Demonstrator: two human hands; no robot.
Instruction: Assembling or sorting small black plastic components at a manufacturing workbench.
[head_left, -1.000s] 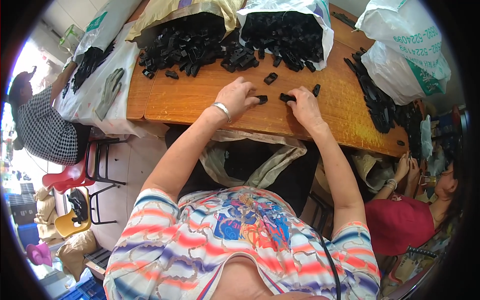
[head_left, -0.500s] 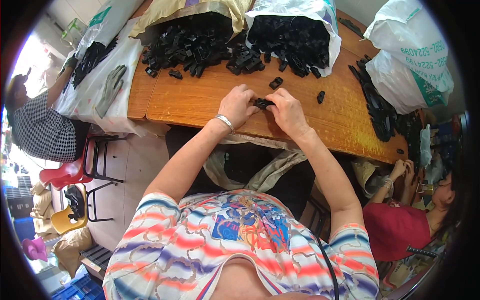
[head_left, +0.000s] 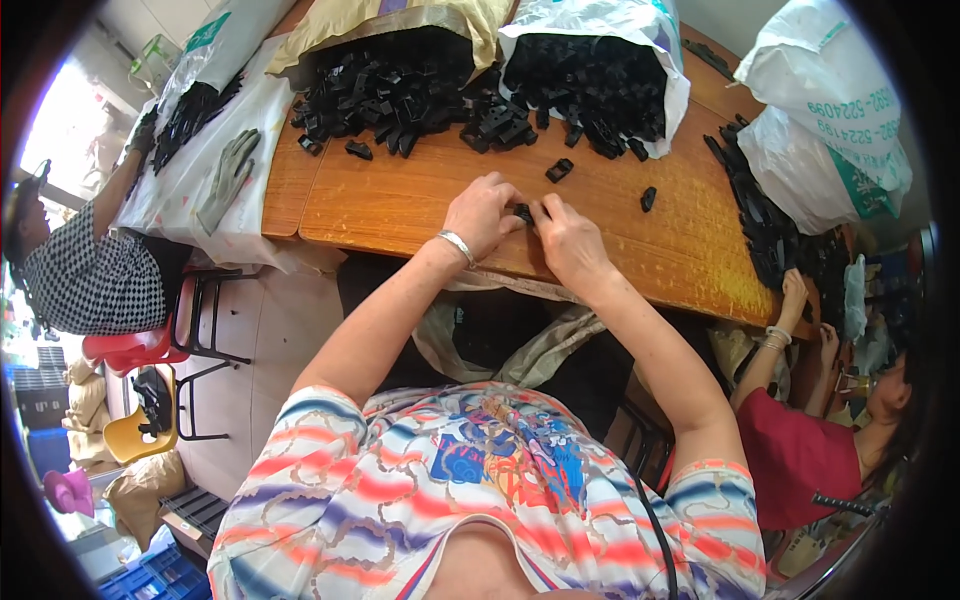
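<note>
Over the near edge of the wooden table, my two hands meet around a small black plastic part. My left hand, with a silver bracelet at its wrist, pinches the part between thumb and fingers. From the other side my right hand closes its fingers against the same part, which they mostly hide. Just beyond my hands lies a loose black plastic piece, and another black piece rests farther right.
At the back, a tan sack and a white sack spill black parts onto the table. A grey glove lies at left. Long black pieces are heaped at right by white bags. One person sits on each side.
The part between my hands has turned and is now more hidden by my fingers. The co-worker at right has raised a hand toward the long black pieces. The view has shifted slightly.
</note>
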